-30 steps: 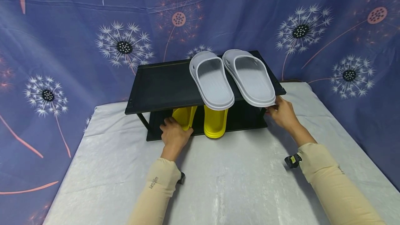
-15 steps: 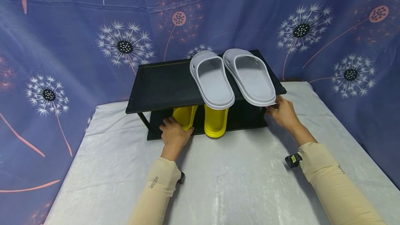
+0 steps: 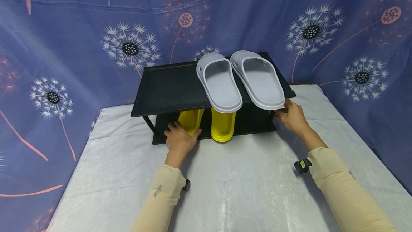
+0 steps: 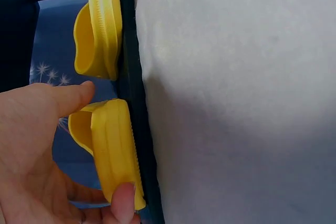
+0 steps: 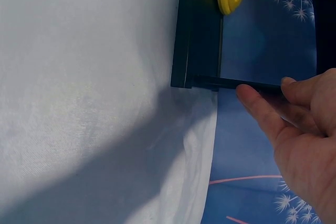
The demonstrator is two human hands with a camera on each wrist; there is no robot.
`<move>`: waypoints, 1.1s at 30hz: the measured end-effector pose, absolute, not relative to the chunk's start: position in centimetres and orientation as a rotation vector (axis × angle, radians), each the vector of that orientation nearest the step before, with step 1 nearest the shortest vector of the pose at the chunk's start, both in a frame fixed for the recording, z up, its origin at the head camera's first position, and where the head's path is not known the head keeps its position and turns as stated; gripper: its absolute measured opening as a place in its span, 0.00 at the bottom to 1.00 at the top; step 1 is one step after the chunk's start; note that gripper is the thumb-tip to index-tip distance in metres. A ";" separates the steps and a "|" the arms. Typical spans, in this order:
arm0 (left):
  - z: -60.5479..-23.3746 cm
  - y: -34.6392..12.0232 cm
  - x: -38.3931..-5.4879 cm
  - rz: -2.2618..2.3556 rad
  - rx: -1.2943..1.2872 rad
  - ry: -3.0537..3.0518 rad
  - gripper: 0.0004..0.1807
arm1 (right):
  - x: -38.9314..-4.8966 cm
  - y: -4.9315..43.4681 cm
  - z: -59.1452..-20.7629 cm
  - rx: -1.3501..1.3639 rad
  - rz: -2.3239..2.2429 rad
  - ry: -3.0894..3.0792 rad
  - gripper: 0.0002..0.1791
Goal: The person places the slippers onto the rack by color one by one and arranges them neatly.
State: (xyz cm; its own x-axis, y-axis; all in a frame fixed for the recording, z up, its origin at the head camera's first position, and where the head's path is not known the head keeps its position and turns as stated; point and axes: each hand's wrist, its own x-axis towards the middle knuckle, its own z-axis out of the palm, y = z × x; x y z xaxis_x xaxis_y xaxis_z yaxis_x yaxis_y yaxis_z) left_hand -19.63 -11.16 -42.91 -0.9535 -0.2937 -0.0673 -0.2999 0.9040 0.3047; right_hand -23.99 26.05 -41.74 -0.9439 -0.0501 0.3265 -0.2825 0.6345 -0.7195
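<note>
A two-tier black shoe rack (image 3: 170, 90) stands at the back of the table. Its lower tier carries a pair of yellow slippers, the left one (image 3: 190, 121) and the right one (image 3: 222, 126). My left hand (image 3: 179, 140) spans the left yellow slipper; in the left wrist view its fingertips (image 4: 123, 203) touch one side, while the thumb is spread just off the other. My right hand (image 3: 292, 117) holds the rack's right post (image 5: 226, 82) between thumb and fingers. Two light grey slippers, one (image 3: 222, 85) beside the other (image 3: 262, 81), sit on the top tier's right half.
A white cloth (image 3: 244, 182) covers the table. Behind the rack hangs a blue curtain (image 3: 231, 20) with dandelion prints. The top tier overhangs the yellow slippers and hides their rear parts from the head view.
My left thumb has spread slightly away from the left yellow slipper. My right hand stays at the rack's post, and the slippers keep their places.
</note>
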 end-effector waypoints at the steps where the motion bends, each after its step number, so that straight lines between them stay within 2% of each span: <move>1: -42.9 -11.2 -19.6 0.491 -0.475 3.044 0.60 | -24.0 26.0 -41.7 0.269 1.205 -2.582 0.16; 17: -41.4 -11.8 -18.2 0.638 -0.428 3.132 0.52 | -24.0 26.2 -41.6 0.271 1.169 -2.571 0.15; 33: -41.0 -15.3 -14.3 0.828 -0.517 3.217 0.45 | -24.1 26.1 -41.7 0.267 1.184 -2.573 0.14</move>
